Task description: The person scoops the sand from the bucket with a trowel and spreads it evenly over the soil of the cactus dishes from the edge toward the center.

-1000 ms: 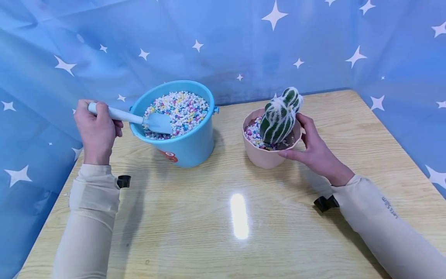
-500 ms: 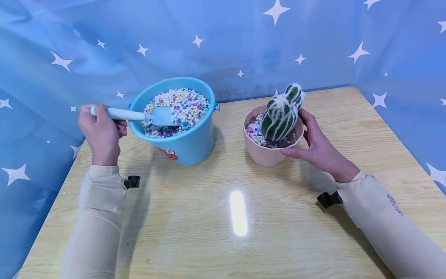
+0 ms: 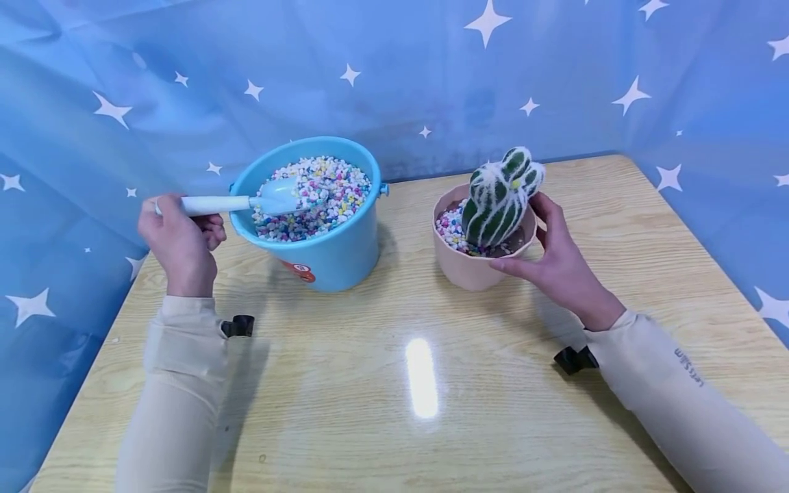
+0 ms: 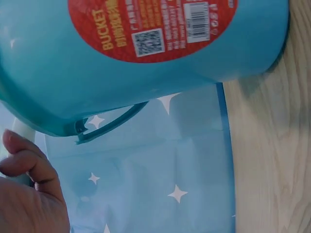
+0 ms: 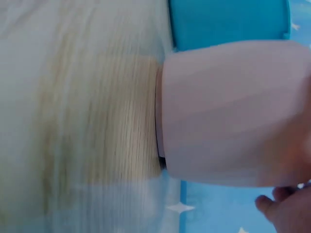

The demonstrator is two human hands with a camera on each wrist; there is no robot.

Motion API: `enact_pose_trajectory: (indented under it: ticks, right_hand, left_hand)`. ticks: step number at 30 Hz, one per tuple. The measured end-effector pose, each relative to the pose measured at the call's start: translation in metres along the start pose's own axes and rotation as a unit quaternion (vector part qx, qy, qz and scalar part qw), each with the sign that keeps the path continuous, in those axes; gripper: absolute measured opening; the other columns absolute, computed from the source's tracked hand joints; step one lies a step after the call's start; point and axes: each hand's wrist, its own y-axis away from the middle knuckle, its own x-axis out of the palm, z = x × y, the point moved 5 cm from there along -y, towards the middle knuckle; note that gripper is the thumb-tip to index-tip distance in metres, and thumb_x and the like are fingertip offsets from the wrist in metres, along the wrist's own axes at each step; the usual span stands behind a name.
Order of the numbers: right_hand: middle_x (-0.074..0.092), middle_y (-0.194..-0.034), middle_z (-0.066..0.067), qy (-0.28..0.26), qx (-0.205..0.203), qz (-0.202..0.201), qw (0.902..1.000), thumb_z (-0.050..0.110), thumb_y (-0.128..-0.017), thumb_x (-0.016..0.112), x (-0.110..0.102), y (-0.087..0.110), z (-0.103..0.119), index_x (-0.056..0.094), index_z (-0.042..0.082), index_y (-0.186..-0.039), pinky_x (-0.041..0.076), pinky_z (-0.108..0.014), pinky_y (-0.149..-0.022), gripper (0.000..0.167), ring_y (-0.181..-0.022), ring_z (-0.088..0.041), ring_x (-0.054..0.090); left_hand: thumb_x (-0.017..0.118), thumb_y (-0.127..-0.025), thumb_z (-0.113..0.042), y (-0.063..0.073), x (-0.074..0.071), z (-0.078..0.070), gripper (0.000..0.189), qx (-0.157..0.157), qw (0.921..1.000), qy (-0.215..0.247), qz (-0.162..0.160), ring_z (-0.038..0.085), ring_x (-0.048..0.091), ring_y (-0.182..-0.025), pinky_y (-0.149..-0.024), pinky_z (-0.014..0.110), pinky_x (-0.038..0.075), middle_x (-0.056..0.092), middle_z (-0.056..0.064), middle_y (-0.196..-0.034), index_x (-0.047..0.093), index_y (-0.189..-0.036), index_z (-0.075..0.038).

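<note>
My left hand (image 3: 180,236) grips the handle of a pale blue toy shovel (image 3: 277,198). The shovel's blade sits among small multicoloured pebbles (image 3: 335,185) inside a blue bucket (image 3: 342,263), its tip partly covered by them. To the right stands a pink flower pot (image 3: 465,272) holding a green cactus (image 3: 493,212) with white fuzz, leaning right, and some of the same pebbles. My right hand (image 3: 564,263) holds the pot's right side, thumb at the front rim and fingers behind the cactus. In the right wrist view the pot (image 5: 228,111) fills the middle.
Both containers stand on a wooden table (image 3: 345,411) with a bright light reflection. A blue curtain (image 3: 394,82) with white stars hangs behind the table and along its sides. The bucket's handle (image 4: 114,124) hangs at its side in the left wrist view.
The shovel's blade has moved within the pebbles, first lying flatter and now turned with pebbles around its tip. The cactus has tilted slightly right. My right hand stays on the pot.
</note>
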Motion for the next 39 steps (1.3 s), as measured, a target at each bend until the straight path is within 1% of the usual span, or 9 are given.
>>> enact_pose_trajectory:
  ticks: [4, 9, 12, 15, 17, 21, 27, 34, 39]
  right_hand:
    - [0.008, -0.16, 0.002, 0.008, 0.004, 0.013, 0.9999, 0.003, -0.08, 0.081, -0.002, 0.0, -0.002, 0.006, 0.025, -0.157, 0.01, -0.053, -0.118, 0.11, -0.146, -0.015, 0.007]
    - [0.005, -0.162, 0.002, -0.004, 0.017, 0.038, 0.9991, 0.001, -0.083, 0.077, -0.002, -0.001, -0.003, 0.004, 0.022, -0.157, 0.007, -0.051, -0.119, 0.107, -0.147, -0.012, 0.002]
    - [0.007, -0.16, 0.0, -0.007, 0.017, 0.033, 0.9993, 0.002, -0.083, 0.078, 0.0, -0.002, -0.003, 0.007, 0.019, -0.156, 0.009, -0.05, -0.119, 0.104, -0.146, -0.014, 0.005]
    - [0.008, -0.157, -0.001, -0.003, 0.019, 0.024, 0.9995, 0.003, -0.082, 0.079, 0.001, 0.0, -0.004, 0.009, 0.019, -0.156, 0.013, -0.051, -0.119, 0.103, -0.145, -0.017, 0.008]
    - [0.006, -0.157, 0.0, -0.002, 0.016, 0.023, 0.9996, 0.003, -0.082, 0.079, 0.002, 0.001, -0.004, 0.008, 0.021, -0.156, 0.011, -0.052, -0.118, 0.105, -0.145, -0.017, 0.007]
    - [0.005, -0.16, 0.003, -0.012, 0.002, 0.032, 0.9994, 0.0, -0.082, 0.078, 0.001, 0.002, -0.003, 0.007, 0.024, -0.157, 0.009, -0.054, -0.118, 0.106, -0.146, -0.013, 0.004]
    - [0.014, -0.158, 0.001, -0.025, -0.018, 0.024, 0.9992, -0.005, -0.081, 0.076, -0.002, 0.0, -0.001, 0.014, 0.02, -0.155, 0.017, -0.053, -0.116, 0.1, -0.143, -0.014, 0.013]
    - [0.013, -0.157, 0.0, -0.012, -0.029, 0.016, 0.9994, -0.005, -0.078, 0.079, 0.0, -0.002, 0.003, 0.017, 0.017, -0.153, 0.005, -0.044, -0.12, 0.101, -0.144, -0.014, 0.01]
    - [0.009, -0.16, 0.002, -0.047, -0.032, 0.045, 0.9974, -0.008, -0.081, 0.075, -0.001, -0.003, 0.005, 0.013, 0.022, -0.156, -0.001, -0.052, -0.119, 0.101, -0.146, -0.012, 0.004]
  left_hand:
    - [0.03, -0.101, -0.007, 0.002, 0.004, 0.003, 0.019, 0.011, 0.9998, 0.006, 0.017, 0.017, 0.048, -0.033, -0.029, 0.023, 0.036, 0.058, 0.017, -0.057, 0.047, -0.098, 0.001]
    - [0.028, -0.101, -0.009, 0.003, 0.006, 0.0, 0.025, -0.005, 0.9996, 0.018, 0.021, 0.018, 0.047, -0.034, -0.029, 0.023, 0.036, 0.058, 0.017, -0.057, 0.049, -0.092, 0.002]
    - [0.028, -0.1, -0.008, 0.005, 0.008, -0.006, 0.025, -0.008, 0.9989, 0.04, 0.025, 0.019, 0.047, -0.034, -0.029, 0.024, 0.036, 0.057, 0.018, -0.056, 0.049, -0.092, 0.002]
    - [0.03, -0.1, -0.008, 0.011, 0.014, -0.011, 0.022, -0.013, 0.9972, 0.061, 0.041, 0.02, 0.049, -0.034, -0.03, 0.024, 0.038, 0.058, 0.02, -0.058, 0.05, -0.098, 0.003]
    - [0.032, -0.101, -0.008, 0.015, 0.019, -0.014, 0.022, -0.019, 0.9958, 0.072, 0.054, 0.02, 0.05, -0.035, -0.03, 0.024, 0.04, 0.059, 0.02, -0.06, 0.05, -0.1, 0.005]
    - [0.032, -0.102, -0.008, 0.024, 0.028, -0.016, 0.023, -0.026, 0.9946, 0.064, 0.077, 0.02, 0.051, -0.036, -0.031, 0.024, 0.042, 0.059, 0.02, -0.061, 0.05, -0.097, 0.005]
    - [0.029, -0.102, -0.007, 0.033, 0.038, -0.02, 0.026, -0.011, 0.9933, 0.057, 0.1, 0.02, 0.052, -0.037, -0.032, 0.024, 0.044, 0.059, 0.018, -0.061, 0.052, -0.097, 0.005]
    - [0.03, -0.101, -0.006, 0.043, 0.05, -0.026, 0.022, -0.005, 0.9898, 0.072, 0.123, 0.019, 0.053, -0.036, -0.031, 0.025, 0.045, 0.06, 0.019, -0.06, 0.049, -0.098, 0.005]
    - [0.03, -0.1, -0.004, 0.05, 0.061, -0.028, 0.022, -0.001, 0.9859, 0.077, 0.149, 0.019, 0.054, -0.037, -0.032, 0.024, 0.047, 0.06, 0.019, -0.06, 0.049, -0.095, 0.006]
